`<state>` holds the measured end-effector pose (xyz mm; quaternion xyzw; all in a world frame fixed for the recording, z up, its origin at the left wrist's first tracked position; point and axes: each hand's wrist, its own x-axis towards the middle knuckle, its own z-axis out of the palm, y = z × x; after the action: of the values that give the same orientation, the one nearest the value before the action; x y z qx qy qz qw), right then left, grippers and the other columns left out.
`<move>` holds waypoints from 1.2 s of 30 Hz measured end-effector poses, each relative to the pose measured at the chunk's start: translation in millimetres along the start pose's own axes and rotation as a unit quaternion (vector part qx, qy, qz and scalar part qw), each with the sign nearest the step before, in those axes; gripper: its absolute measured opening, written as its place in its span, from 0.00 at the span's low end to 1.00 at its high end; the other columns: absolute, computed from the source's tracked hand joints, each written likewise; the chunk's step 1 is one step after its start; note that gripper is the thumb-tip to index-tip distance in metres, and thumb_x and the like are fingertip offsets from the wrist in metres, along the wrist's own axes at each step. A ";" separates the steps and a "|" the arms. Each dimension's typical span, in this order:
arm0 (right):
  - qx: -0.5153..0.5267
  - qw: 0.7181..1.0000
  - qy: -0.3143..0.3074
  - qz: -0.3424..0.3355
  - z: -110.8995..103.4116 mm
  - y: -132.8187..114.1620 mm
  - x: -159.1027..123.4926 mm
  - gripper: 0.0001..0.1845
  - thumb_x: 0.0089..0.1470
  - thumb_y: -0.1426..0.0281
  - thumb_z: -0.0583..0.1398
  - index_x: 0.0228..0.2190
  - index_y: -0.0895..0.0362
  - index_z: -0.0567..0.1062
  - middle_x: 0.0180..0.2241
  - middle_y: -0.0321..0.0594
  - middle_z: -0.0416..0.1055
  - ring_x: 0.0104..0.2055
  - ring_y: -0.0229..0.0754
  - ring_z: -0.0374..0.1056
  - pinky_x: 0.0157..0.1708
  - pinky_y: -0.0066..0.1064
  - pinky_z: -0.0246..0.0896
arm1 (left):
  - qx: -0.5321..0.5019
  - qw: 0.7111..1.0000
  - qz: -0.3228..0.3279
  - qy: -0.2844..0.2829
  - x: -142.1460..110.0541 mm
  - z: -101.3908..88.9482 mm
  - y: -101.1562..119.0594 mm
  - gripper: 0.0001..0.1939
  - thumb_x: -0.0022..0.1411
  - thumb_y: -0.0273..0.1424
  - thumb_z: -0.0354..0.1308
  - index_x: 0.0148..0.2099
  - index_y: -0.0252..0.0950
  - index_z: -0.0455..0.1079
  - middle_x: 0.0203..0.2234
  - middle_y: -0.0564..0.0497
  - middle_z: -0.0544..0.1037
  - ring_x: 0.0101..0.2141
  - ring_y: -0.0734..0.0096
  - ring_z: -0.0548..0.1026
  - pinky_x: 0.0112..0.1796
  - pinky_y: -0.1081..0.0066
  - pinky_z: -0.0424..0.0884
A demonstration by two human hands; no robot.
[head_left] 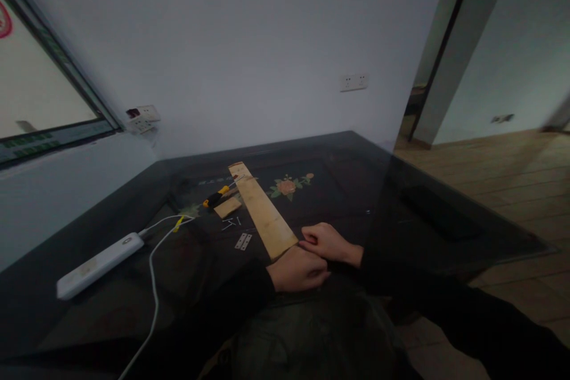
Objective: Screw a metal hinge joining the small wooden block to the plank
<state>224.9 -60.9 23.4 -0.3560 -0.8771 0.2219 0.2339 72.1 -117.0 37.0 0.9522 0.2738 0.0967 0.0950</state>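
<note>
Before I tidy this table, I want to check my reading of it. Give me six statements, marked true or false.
1. Small metal fasteners lie on the dark table beside the long board. True.
2. The screwdriver has a yellow-and-black handle. True.
3. The left hand and right hand are near the long board's near end. True.
4. The right hand grips the screwdriver. False: the screwdriver lies beyond both hands.
5. The long board stands upright. False: it lies flat.
6. The dark table's surface is plain. False: it bears a flower pattern.
</note>
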 end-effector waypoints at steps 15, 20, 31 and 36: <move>0.021 0.999 -0.042 -0.018 -0.3 1.6 1.6 0.20 0.51 0.67 0.56 0.16 0.57 0.54 0.16 0.28 0.47 0.22 0.31 0.41 0.25 0.27 0.34 | 0.014 1.000 -0.008 0.000 0.3 1.8 -0.7 0.15 0.65 0.34 0.54 0.26 0.36 0.66 0.19 0.56 0.69 0.22 0.76 0.63 0.27 0.73 0.58; 0.016 0.999 -0.034 -0.018 0.2 3.5 1.6 0.20 0.52 0.66 0.56 0.16 0.57 0.54 0.16 0.28 0.47 0.22 0.31 0.41 0.25 0.27 0.34 | 0.016 1.000 -0.004 0.006 0.4 1.9 -0.3 0.15 0.66 0.34 0.53 0.26 0.36 0.66 0.18 0.56 0.68 0.21 0.76 0.63 0.26 0.73 0.57; 0.026 0.998 -0.026 -0.043 -2.4 2.5 0.4 0.21 0.55 0.65 0.55 0.16 0.56 0.53 0.16 0.28 0.47 0.22 0.31 0.41 0.25 0.28 0.35 | 0.028 1.000 0.001 0.007 1.2 2.6 -0.7 0.15 0.65 0.33 0.53 0.25 0.36 0.66 0.19 0.55 0.70 0.22 0.75 0.64 0.27 0.73 0.58; 0.016 0.999 -0.033 -0.037 -3.9 1.9 0.7 0.22 0.55 0.65 0.55 0.16 0.56 0.53 0.16 0.28 0.46 0.22 0.31 0.41 0.25 0.29 0.34 | 0.032 0.999 0.011 0.014 1.3 4.5 -1.8 0.16 0.66 0.34 0.51 0.25 0.36 0.66 0.19 0.54 0.69 0.22 0.75 0.64 0.27 0.73 0.59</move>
<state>227.7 -58.2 25.6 -0.3123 -0.8931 0.2393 0.2184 73.3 -115.4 32.4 0.9563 0.2674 0.1021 0.0601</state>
